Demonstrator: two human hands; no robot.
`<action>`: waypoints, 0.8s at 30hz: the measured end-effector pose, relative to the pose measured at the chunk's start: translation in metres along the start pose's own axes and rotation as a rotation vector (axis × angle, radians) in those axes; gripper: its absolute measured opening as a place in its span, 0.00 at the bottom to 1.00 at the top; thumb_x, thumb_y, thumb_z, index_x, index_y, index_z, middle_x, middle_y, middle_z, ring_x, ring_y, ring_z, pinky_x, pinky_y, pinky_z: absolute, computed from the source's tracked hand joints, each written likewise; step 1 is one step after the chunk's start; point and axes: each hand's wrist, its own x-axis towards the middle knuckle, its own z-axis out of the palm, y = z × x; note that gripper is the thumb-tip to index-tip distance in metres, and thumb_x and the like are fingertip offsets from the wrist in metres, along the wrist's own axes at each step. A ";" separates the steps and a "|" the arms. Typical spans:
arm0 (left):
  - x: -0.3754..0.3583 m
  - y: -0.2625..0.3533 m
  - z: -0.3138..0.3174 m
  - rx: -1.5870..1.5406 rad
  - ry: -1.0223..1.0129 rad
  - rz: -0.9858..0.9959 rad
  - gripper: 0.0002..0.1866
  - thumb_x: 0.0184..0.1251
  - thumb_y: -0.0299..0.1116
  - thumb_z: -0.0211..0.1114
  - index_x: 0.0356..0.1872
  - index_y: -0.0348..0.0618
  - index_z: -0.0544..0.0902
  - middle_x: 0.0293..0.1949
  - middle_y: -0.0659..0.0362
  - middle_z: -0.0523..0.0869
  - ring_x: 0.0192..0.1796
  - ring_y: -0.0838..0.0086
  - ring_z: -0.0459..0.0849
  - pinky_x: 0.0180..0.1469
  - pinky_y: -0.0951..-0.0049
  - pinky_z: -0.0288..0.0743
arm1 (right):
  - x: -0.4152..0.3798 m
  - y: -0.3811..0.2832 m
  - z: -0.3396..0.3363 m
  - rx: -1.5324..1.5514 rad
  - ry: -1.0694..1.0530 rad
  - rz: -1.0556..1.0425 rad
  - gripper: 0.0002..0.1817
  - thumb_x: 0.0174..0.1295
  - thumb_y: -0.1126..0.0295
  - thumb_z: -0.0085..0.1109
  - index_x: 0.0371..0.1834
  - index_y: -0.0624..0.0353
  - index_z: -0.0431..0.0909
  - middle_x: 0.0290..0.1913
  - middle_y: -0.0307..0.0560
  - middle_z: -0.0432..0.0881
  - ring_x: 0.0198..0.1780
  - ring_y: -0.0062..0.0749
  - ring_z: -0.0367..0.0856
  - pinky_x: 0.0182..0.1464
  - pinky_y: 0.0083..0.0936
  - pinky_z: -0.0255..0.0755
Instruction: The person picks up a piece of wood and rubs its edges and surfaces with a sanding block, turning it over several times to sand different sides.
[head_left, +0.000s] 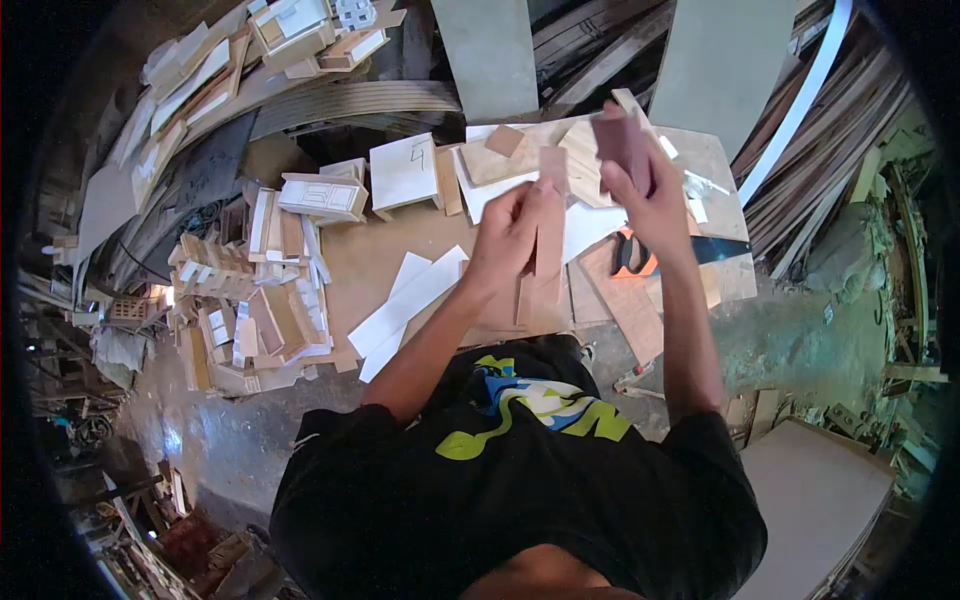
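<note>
My left hand (512, 235) is closed around a thin, narrow wooden strip (549, 255), held upright over the table. My right hand (645, 200), slightly blurred, grips a reddish-brown sanding block (622, 140) to the right of the strip's top end; the two look apart. Beneath my right forearm lies a handsaw with an orange and black handle (632, 254), its dark blade (722, 249) pointing right. White strips (408, 308) lie crossed on the table, left of my left hand. A brown wooden board (622, 305) slants over the front edge.
The worktable (375, 250) carries a white-topped box marked 4 (405, 172), a small panelled box (322, 196) and several stacked wooden pieces (212, 262) on its left. Large boards (490, 60) lean behind it. A stack of sheets (815, 500) stands at the lower right.
</note>
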 end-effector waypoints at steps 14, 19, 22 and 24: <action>0.000 -0.032 -0.026 -0.024 0.214 0.113 0.14 0.78 0.37 0.57 0.35 0.36 0.78 0.20 0.65 0.77 0.21 0.88 0.73 0.21 0.83 0.64 | -0.080 0.011 0.070 -0.482 0.187 -0.253 0.22 0.54 0.73 0.71 0.54 0.62 0.83 0.49 0.61 0.76 0.48 0.52 0.76 0.47 0.36 0.75; 0.010 -0.023 -0.047 0.041 0.248 0.150 0.14 0.79 0.37 0.56 0.38 0.36 0.79 0.26 0.68 0.77 0.27 0.89 0.72 0.27 0.84 0.66 | -0.082 -0.001 0.072 -0.499 0.091 -0.214 0.18 0.54 0.71 0.70 0.50 0.60 0.84 0.49 0.59 0.76 0.48 0.50 0.77 0.46 0.36 0.76; 0.007 -0.025 -0.037 0.150 0.232 0.353 0.14 0.79 0.38 0.55 0.37 0.36 0.78 0.28 0.68 0.76 0.29 0.89 0.71 0.29 0.83 0.66 | -0.091 0.001 0.073 -0.497 0.037 -0.215 0.17 0.53 0.70 0.71 0.48 0.58 0.85 0.49 0.58 0.76 0.48 0.49 0.77 0.45 0.36 0.76; 0.006 -0.015 -0.041 0.111 0.267 0.262 0.15 0.79 0.39 0.54 0.36 0.38 0.78 0.28 0.69 0.74 0.30 0.89 0.69 0.29 0.83 0.64 | -0.079 0.005 0.079 -0.494 0.029 -0.227 0.17 0.53 0.71 0.71 0.47 0.58 0.86 0.49 0.57 0.76 0.49 0.49 0.77 0.45 0.37 0.77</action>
